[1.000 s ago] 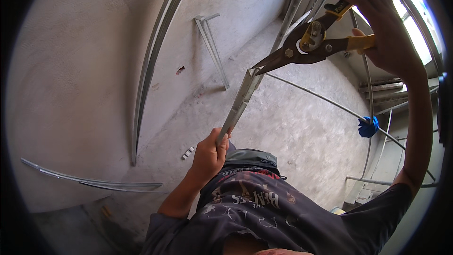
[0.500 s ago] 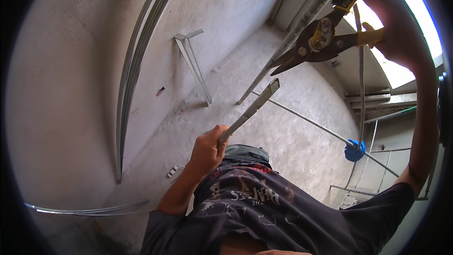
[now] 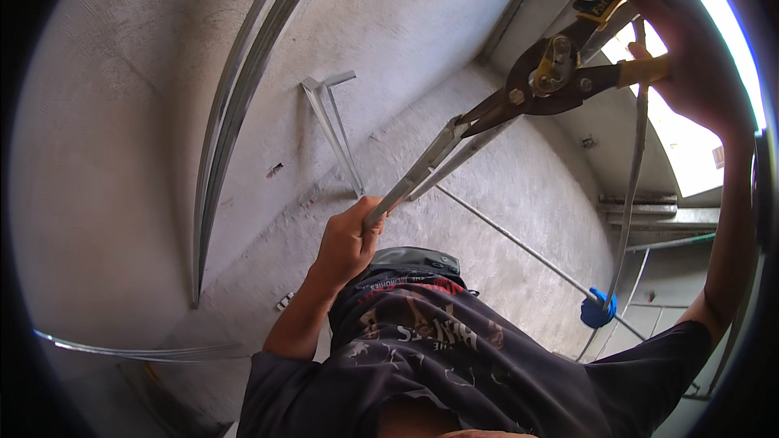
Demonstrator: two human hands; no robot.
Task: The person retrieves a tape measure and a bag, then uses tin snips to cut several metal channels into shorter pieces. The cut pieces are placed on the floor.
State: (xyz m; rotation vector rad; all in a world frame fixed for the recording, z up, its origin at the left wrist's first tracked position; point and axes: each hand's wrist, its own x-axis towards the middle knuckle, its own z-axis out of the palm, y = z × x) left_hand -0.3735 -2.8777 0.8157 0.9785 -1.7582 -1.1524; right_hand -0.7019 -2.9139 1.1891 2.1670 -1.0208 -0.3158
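My left hand (image 3: 350,235) is closed around the lower end of a narrow metal channel (image 3: 415,172), which slants up to the right. In my right hand (image 3: 673,40), raised at the upper right, is a pair of tin snips (image 3: 545,81) with yellow-and-black handles. The handles stand apart, with my fingers around them. The snips' dark blades meet the channel's upper end and seem to straddle its edge; how deep they bite cannot be made out.
Long bent-looking metal profiles (image 3: 235,105) lean on the wall at left. A short metal bracket (image 3: 331,126) stands against the wall. Scaffold pipes (image 3: 519,245) cross at right, one wrapped in blue material (image 3: 598,308). More metal strips (image 3: 130,347) lie at lower left.
The snips' blades and the channel's upper end have come together, closing the gap between them. The channel has tilted slightly and my left hand has shifted a little left.
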